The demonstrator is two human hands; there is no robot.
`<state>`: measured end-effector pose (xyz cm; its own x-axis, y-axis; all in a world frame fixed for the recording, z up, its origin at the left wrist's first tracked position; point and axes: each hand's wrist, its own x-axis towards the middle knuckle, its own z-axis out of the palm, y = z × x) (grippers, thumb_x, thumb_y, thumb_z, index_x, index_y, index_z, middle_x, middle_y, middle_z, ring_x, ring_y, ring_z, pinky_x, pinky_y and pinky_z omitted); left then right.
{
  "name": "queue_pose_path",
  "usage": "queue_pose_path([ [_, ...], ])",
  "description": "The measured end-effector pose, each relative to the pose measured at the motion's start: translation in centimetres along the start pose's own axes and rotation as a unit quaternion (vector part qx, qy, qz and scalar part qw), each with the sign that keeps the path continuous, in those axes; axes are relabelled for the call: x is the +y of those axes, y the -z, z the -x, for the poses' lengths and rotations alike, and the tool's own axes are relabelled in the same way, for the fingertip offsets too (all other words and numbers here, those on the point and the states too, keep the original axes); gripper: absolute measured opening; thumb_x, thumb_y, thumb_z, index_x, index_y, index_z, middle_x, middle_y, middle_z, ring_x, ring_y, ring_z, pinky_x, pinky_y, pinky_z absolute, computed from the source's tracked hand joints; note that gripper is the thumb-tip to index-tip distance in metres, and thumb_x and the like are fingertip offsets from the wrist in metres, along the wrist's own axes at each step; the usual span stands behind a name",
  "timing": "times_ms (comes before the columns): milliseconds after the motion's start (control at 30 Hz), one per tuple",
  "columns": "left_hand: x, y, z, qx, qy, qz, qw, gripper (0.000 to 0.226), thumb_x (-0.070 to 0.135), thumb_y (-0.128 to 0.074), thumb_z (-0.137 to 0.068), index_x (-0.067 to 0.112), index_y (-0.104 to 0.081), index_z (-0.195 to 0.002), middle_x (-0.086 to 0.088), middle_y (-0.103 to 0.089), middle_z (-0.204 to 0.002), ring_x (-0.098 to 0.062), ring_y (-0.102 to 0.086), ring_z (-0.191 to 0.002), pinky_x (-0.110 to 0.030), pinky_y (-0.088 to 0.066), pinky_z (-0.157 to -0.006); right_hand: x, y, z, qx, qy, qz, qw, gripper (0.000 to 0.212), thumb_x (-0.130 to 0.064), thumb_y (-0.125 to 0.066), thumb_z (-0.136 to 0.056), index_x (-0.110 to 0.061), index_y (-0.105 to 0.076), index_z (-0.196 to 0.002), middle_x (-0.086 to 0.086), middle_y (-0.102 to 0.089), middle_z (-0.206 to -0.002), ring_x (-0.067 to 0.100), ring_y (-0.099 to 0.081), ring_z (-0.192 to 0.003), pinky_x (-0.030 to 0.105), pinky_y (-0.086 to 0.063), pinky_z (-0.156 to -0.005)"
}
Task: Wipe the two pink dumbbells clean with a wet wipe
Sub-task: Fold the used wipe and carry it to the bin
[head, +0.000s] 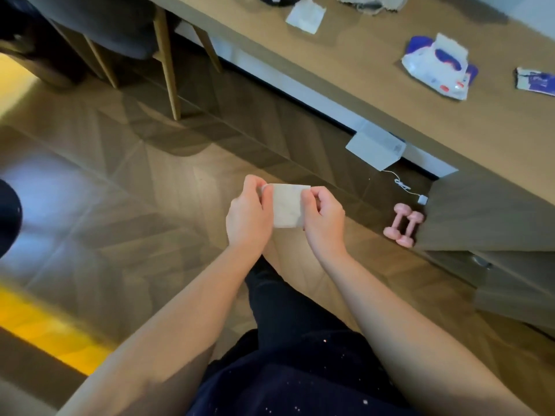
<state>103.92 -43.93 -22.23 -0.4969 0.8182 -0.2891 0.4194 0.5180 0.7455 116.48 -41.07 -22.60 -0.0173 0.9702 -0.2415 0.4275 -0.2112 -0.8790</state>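
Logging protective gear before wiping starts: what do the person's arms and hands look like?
Left hand and right hand are bare: no gloves, rings, watch or bracelets visible. No sleeves in view up to the elbows. Dark navy garment with pale specks below.

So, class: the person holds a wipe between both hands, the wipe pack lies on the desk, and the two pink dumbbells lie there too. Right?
No. The head view shows the two pink dumbbells on the floor beside the cabinet, not on the desk. The left hand and right hand do hold the wipe, and the wipe pack lies on the desk.
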Motion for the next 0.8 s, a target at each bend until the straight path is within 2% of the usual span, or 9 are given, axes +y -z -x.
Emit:
queue_pose_path([
  [167, -0.3, 4.6, -7.6, 0.016, 0.009, -0.004, 1.000, 0.008, 0.035, -0.041, -0.103, 0.030, -0.043, -0.096, 0.011, -0.055, -0.069, -0.005, -0.052, -0.062, -0.027, -0.033, -0.050, -4.4, -6.1, -5.4, -0.017, -0.012, 0.003, 1.000, 0.021, -0.028, -0.049, -0.101, -0.018, -0.060, -0.087, -0.005, -0.061, -0.079, 0.010, -0.058, -0.081, 0.028, -0.049, -0.063],
  [333, -0.9, 9.2, -13.5, 0.045, 0.010, -0.005, 0.999, 0.008, 0.034, -0.041, -0.103, 0.031, -0.042, -0.096, 0.014, -0.053, -0.069, -0.002, -0.052, -0.063, -0.024, -0.033, -0.049, -9.2, -11.5, -9.2, -0.036, 0.010, 0.013, 0.999, 0.021, -0.025, -0.050, -0.101, -0.013, -0.061, -0.087, -0.001, -0.061, -0.078, 0.013, -0.057, -0.078, 0.035, -0.048, -0.064],
  [500, -3.1, 13.6, -18.5, 0.040, 0.038, -0.005, 0.998, 0.011, 0.037, -0.039, -0.103, 0.030, -0.043, -0.094, 0.012, -0.054, -0.072, -0.006, -0.053, -0.067, -0.029, -0.036, -0.053, -12.6, -17.0, -11.4, -0.057, 0.011, 0.027, 0.998, 0.017, -0.025, -0.052, -0.100, -0.017, -0.060, -0.087, -0.007, -0.061, -0.078, 0.010, -0.060, -0.079, 0.031, -0.051, -0.064],
  [667, -6.2, 18.6, -24.1, 0.015, 0.031, 0.007, 0.999, 0.014, 0.039, -0.038, -0.102, 0.030, -0.043, -0.093, 0.008, -0.056, -0.071, -0.013, -0.055, -0.067, -0.035, -0.041, -0.057, -15.8, -24.1, -13.2, -0.032, 0.010, 0.032, 0.999, 0.018, -0.021, -0.053, -0.099, -0.017, -0.060, -0.083, -0.011, -0.058, -0.071, -0.003, -0.052, -0.067, 0.014, -0.039, -0.058],
  [800, -8.7, 23.7, -28.4, -0.008, 0.014, -0.006, 1.000, 0.013, 0.038, -0.037, -0.103, 0.030, -0.044, -0.095, 0.009, -0.057, -0.073, -0.009, -0.056, -0.068, -0.034, -0.045, -0.056, -18.5, -30.4, -13.4, -0.016, -0.007, 0.031, 0.999, 0.020, -0.022, -0.052, -0.099, -0.014, -0.061, -0.083, -0.008, -0.059, -0.073, -0.003, -0.052, -0.066, 0.012, -0.039, -0.055],
])
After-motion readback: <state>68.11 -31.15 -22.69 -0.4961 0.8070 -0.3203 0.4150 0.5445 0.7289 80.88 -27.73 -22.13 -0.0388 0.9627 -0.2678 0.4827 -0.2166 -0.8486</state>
